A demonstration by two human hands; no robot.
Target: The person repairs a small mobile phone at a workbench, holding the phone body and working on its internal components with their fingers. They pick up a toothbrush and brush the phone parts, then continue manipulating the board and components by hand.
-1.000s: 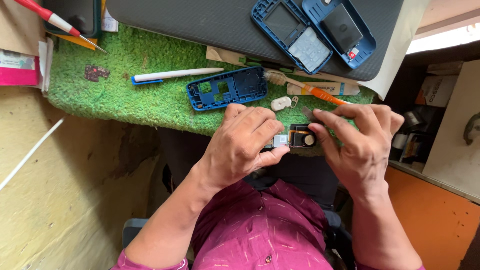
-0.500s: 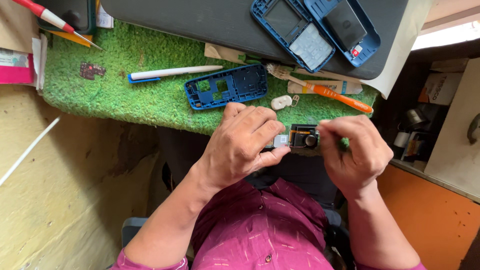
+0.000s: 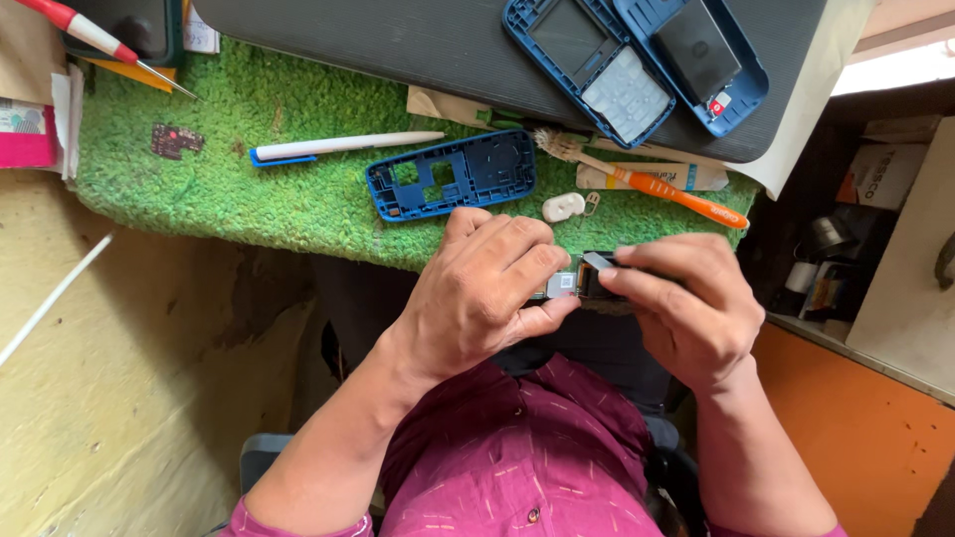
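Left hand (image 3: 477, 293) and right hand (image 3: 686, 308) both pinch a small phone circuit board (image 3: 582, 283) just off the near edge of the green mat (image 3: 249, 189). Blue phone frame (image 3: 453, 174) lies on mat just beyond; orange toothbrush (image 3: 647, 184) beside it.

This is looking like a small phone-repair workshop. A green turf-like mat (image 3: 298, 189) is covering the tabletop and serving as a work surface. Opened blue phone shells (image 3: 637, 60) are lying on a dark grey slab (image 3: 398, 40), and a bare blue phone frame (image 3: 453, 174) is resting on the mat. Around them, repair tools are lying loose: a red-handled screwdriver (image 3: 90, 35), an orange-handled brush (image 3: 647, 184), a white pen (image 3: 338, 146) and a small circuit piece (image 3: 176, 139). At the right, a shelf (image 3: 846, 259) is holding boxes and small clutter.
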